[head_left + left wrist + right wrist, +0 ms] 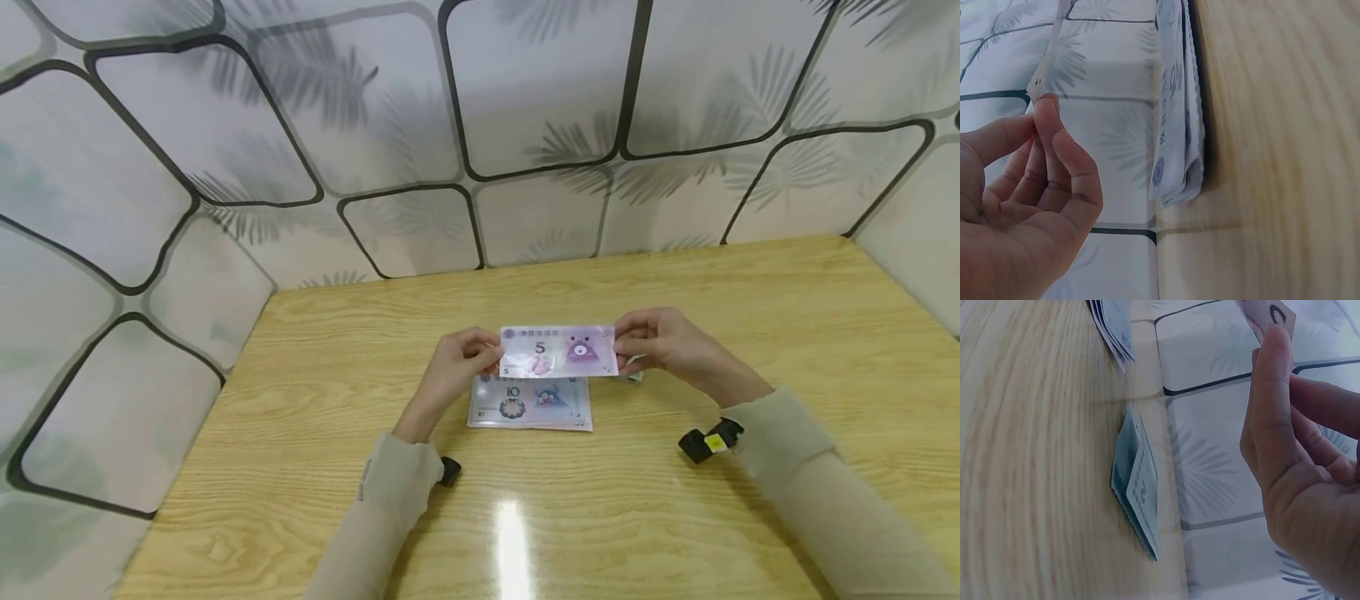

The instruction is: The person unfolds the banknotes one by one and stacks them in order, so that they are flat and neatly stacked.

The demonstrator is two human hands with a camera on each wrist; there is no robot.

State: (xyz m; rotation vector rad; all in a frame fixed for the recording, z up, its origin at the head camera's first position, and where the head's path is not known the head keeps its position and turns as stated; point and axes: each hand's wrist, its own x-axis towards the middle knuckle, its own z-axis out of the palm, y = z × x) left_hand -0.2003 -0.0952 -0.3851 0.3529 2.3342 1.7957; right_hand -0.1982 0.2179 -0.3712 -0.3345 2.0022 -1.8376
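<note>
Both hands hold up a purple play banknote (558, 352) marked 5, level above the table. My left hand (463, 358) pinches its left end between thumb and fingers, and my right hand (663, 346) pinches the right end. Just below it in the head view lies a small stack of play banknotes (528, 406), the top one marked 10 with a blue monster. In the left wrist view this stack (1175, 119) shows several layered edges. A folded greenish note (1135, 487) rests on the table below my right hand, mostly hidden by that hand in the head view.
The wood-grain table (360, 350) meets a patterned wall covering (540, 92) at the back and on the left. A black wrist strap with a yellow mark (714, 442) hangs at the right cuff. Light glares off the table front.
</note>
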